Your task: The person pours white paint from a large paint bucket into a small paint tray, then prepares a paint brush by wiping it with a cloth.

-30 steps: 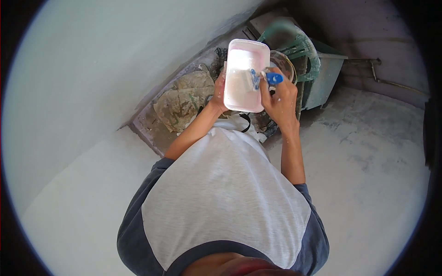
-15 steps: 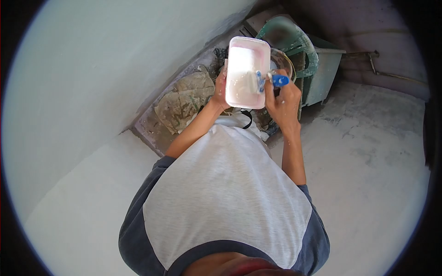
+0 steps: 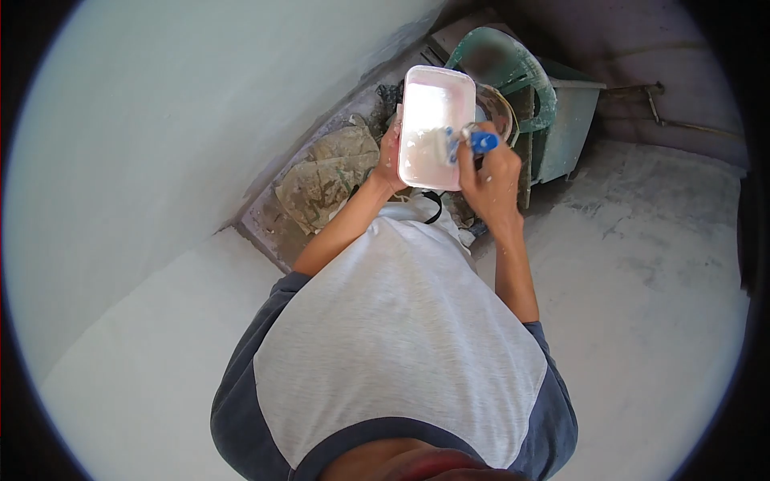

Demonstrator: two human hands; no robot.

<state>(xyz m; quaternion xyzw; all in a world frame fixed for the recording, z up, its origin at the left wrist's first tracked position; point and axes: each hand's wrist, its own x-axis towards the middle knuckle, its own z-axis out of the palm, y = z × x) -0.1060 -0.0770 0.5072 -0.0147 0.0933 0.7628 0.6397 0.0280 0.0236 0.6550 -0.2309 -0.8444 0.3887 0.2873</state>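
One-handed hold on a wet tray

In the head view, the tray (image 3: 467, 96) is up in the air in front of the person. The left hand (image 3: 389, 156) grips its left edge, fingers partly hidden; the right hand (image 3: 496, 176), flecked with white, is closed around a blue-handled tool (image 3: 484, 143), its head inside the tray toward the right edge.

A tip worries me most: held from one side, the tray could tilt if the tool pressed hard near the opposite edge, slopping onto the sack (image 3: 329, 172) or bucket (image 3: 511, 116) lower down. Smeared fingers might also lose the handle.

The tray looks shallow, pinkish white, round-cornered, its whitish coating glossy as if wet. The tool's head is too blurred to tell roller from brush.
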